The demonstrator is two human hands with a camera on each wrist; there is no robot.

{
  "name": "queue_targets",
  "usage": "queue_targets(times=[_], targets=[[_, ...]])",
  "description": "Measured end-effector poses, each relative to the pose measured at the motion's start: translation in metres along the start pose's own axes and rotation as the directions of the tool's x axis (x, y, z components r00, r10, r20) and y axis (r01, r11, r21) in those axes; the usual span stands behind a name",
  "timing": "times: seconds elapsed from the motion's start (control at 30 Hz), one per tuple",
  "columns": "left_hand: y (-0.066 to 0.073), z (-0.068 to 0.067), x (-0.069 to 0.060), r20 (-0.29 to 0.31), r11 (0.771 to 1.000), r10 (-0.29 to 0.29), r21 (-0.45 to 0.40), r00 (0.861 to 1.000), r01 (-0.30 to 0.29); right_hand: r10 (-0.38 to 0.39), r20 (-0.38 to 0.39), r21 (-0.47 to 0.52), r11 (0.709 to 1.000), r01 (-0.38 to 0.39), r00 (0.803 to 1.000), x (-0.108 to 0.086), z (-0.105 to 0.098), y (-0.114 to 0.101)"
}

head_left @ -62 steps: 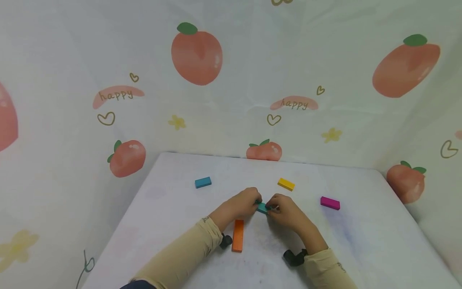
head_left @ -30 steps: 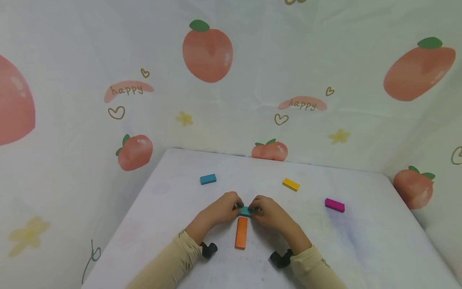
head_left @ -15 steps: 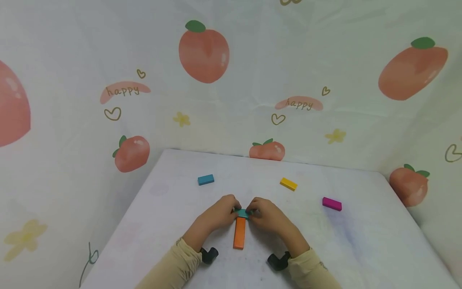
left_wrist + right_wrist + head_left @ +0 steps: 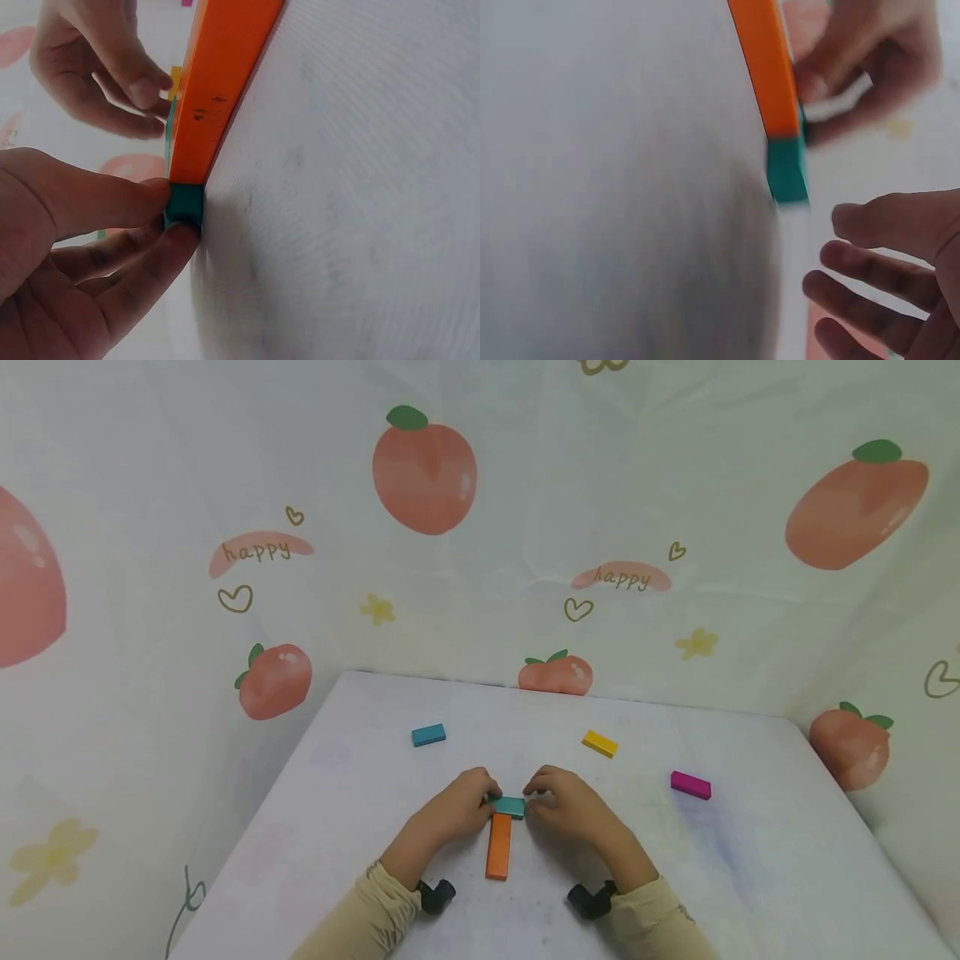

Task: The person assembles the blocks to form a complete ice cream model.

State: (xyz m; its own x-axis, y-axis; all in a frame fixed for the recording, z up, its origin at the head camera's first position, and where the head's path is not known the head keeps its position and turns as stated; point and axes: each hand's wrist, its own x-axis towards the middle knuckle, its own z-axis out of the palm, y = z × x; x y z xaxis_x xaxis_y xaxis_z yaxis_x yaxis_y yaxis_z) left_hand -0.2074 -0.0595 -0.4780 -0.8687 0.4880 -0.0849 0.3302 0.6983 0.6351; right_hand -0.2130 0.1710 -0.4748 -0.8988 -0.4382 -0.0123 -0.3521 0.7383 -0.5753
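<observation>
A teal block (image 4: 510, 807) lies crosswise at the far end of an orange block (image 4: 498, 847), the two making a T shape on the table. My left hand (image 4: 461, 802) pinches the teal block's left end; in the left wrist view, thumb and finger close on the teal end (image 4: 184, 202) beside the orange block (image 4: 217, 97). My right hand (image 4: 570, 804) is just off the other end, apart from it. In the right wrist view, this right hand (image 4: 892, 274) has its fingers spread with a gap before the teal block (image 4: 786, 169).
Farther back on the white table (image 4: 360, 860) lie a blue block (image 4: 428, 735) and a yellow block (image 4: 600, 743). A magenta block (image 4: 691, 785) is off to the right. A fruit-printed cloth (image 4: 480, 527) hangs behind the table.
The teal block came left and nearer, from beyond the orange block to against its far end, between both hands. My right hand has just let go and drawn slightly right.
</observation>
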Motion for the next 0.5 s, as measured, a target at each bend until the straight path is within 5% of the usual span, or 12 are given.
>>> queue_targets(times=[0.27,0.5], targets=[[0.003,0.000,0.000,0.010,1.000,-0.019,0.005,1.000,0.019,0.003,-0.183,-0.042,0.999,-0.010,0.983,-0.020,-0.053,0.062],[0.001,0.001,0.001,0.015,1.000,-0.017,0.010,1.000,0.017,0.142,-0.232,-0.118,0.978,-0.172,0.962,-0.052,-0.094,0.120]])
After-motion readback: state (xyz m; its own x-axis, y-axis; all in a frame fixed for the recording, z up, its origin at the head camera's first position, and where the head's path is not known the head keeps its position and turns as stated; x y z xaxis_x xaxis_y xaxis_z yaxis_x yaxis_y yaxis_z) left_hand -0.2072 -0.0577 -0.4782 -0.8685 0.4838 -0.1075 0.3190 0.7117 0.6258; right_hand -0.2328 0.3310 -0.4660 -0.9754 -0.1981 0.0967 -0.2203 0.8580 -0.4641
